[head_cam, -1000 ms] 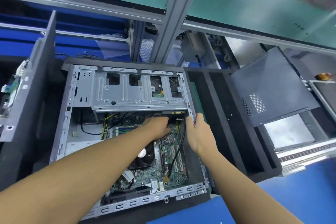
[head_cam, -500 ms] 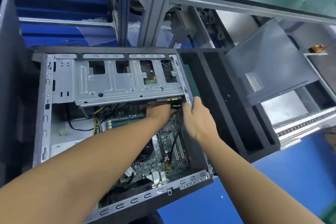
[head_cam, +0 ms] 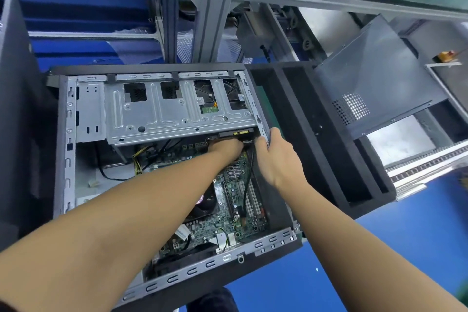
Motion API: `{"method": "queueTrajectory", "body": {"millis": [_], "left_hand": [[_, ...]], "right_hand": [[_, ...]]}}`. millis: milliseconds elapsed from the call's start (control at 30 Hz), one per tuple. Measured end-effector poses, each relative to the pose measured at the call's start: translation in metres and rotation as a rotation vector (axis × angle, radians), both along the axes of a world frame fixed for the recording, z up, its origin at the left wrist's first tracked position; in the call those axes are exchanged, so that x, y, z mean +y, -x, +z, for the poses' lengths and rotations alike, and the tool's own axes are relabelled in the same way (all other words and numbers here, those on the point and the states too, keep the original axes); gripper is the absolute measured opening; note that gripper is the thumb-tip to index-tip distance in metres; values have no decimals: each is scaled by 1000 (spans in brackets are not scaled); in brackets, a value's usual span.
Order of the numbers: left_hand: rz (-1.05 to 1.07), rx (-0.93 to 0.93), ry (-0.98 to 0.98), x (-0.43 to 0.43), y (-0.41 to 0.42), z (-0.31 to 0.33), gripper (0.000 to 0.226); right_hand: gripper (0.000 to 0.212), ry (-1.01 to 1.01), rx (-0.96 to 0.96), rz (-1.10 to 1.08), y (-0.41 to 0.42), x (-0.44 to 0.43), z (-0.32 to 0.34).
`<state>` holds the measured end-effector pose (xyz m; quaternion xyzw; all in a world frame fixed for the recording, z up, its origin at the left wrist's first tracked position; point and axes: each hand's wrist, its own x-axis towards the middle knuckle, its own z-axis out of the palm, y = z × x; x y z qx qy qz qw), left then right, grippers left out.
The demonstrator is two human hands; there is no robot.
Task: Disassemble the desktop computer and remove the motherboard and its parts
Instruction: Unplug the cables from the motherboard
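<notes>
The computer case lies on its side, open face up, on a blue table under a shelf frame with a metal post. Its long axis runs away from the person, slightly askew. The drive cage is at the far end, and the motherboard lies flat on the case floor at the near end.

The left hand reaches under the cage's near edge. Its fingers are hidden, so I cannot tell what it holds. The right hand grips the case's right rim, with its fingers curled over the edge. A black cable runs between the hands down to the board.

A black foam tray touches the right side of the case, and a grey side panel leans beyond it. Bare table shows near right.
</notes>
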<state>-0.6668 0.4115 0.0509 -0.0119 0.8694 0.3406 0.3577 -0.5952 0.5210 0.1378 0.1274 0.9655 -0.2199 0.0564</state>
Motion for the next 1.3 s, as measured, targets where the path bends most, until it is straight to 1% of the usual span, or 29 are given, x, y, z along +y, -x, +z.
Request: {"method": "queueTrajectory", "body": {"millis": [67, 200, 333, 467, 500, 533, 600, 633, 700, 767, 900, 967, 1033, 1067, 1133, 1233, 1300], "left_hand": [[-84, 62, 62, -2, -1, -1, 44], [-112, 162, 28, -6, -4, -5, 44], [-186, 189, 27, -16, -3, -1, 44], [-198, 203, 54, -26, -7, 1, 46], [-191, 191, 12, -26, -8, 3, 43], [-179, 154, -75, -27, -9, 5, 39], [-162, 28, -291, -29, -8, 11, 26], [-156, -24, -364, -31, -7, 14, 21], [-161, -72, -419, -33, -8, 21, 13], [-185, -61, -427, -35, -9, 23, 10], [-398, 104, -337, -32, -21, 14, 9], [-504, 255, -221, -29, -26, 12, 12], [-539, 413, -84, -30, -27, 10, 19], [-516, 444, -43, -32, -26, 9, 19], [-411, 398, 0, -40, -23, 8, 20], [-235, 324, 134, -44, -19, 4, 42], [-152, 260, 201, -41, -15, 5, 49]], "right_hand": [[28, 0, -2, 0, 0, 0, 0], [28, 4, 0, -4, 0, 1, 0], [29, 21, -6, -8, 0, 0, 1], [28, 23, -2, -1, 0, 0, 1], [27, 22, -1, 0, -1, -1, 2], [27, 18, 0, 1, 0, -1, 2], [26, 11, -2, 3, 0, -1, 2], [26, 10, -3, 4, 0, -1, 2], [25, 11, -6, 4, 0, 0, 2], [25, 8, -9, 5, 0, 0, 2], [25, 7, -6, 5, 0, 0, 2], [25, 10, -6, 8, 0, 1, 2], [25, 11, -8, 10, 0, 1, 2], [25, 12, -9, 9, 0, 1, 1], [25, 16, -10, 10, 0, 1, 1], [26, 19, -7, 8, 0, 1, 1], [26, 23, -6, 1, 0, 1, 0]]}}
